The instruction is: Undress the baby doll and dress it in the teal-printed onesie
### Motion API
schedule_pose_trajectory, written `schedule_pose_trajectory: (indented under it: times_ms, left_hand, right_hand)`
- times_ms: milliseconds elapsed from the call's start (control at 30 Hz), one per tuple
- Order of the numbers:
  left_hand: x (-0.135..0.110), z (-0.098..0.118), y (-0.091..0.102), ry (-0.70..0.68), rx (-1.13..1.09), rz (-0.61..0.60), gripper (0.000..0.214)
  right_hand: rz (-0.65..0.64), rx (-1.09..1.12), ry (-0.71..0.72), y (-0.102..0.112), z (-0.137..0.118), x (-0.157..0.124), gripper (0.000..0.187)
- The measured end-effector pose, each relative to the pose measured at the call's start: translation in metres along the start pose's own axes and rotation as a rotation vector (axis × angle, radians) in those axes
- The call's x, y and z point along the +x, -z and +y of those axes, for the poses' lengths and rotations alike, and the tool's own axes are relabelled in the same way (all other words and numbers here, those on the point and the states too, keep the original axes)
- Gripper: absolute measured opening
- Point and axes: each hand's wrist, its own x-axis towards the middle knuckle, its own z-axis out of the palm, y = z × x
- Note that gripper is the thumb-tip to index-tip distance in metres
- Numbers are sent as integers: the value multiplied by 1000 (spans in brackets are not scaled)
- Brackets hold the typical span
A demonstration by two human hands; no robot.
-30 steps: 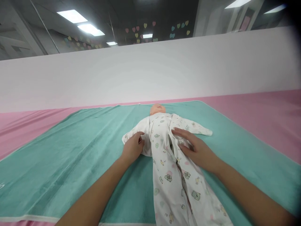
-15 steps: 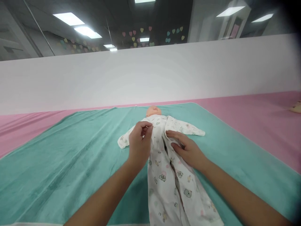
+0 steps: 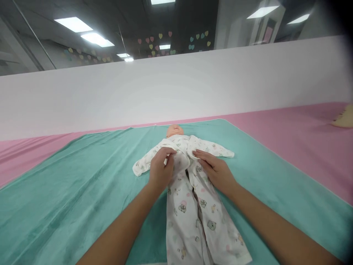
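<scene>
Opening out the front of a doll's printed white clothes (image 3: pixel 180 206) with both hands.
Head view: the left hand (image 3: pixel 161 167) pinches a front flap (image 3: pixel 181 161) between thumb and fingers; the right hand (image 3: pixel 216 171) has its fingertips on the opposite edge, its grip unclear. The doll (image 3: pixel 174 130) lies on a teal blanket (image 3: pixel 91 187), sleeves stretched to either side.
</scene>
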Motion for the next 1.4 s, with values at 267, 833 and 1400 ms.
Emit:
schedule_pose_trajectory:
  times_ms: [267, 833, 1400]
  left_hand:
    - [-12, -10, -23, -130, 25, -145, 24]
    - [-17, -9, -27, -105, -35, -124, 26]
    - [-20, -13, -26, -81, -69, -118, 29]
  right_hand:
    - [-22, 25, 85, 1, -11, -8, 29]
    - [-73, 213, -140, 5, -24, -4, 26]
    - [115, -41, -571, -29, 30, 124, 35]
